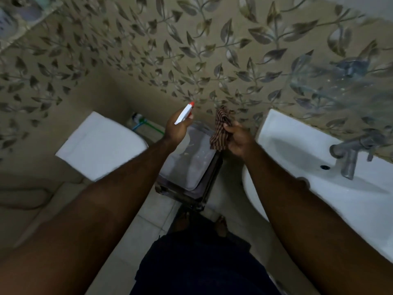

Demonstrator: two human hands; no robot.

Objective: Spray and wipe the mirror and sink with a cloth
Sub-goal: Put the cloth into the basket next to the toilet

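Note:
My left hand grips a spray bottle with a white head and a red nozzle that points up at the leaf-patterned wall. My right hand holds a dark brown striped cloth, which hangs bunched from my fingers. Both hands are held out in front of me, close together, left of the white sink. A metal tap stands on the sink's far side. A glass surface with smears, perhaps the mirror's edge, shows above the sink at upper right.
A white toilet cistern stands at the left by the wall. Below my hands sits a dark stool or stand carrying a clear plastic container. My bare feet rest on the pale tiled floor. A shelf with items is at top left.

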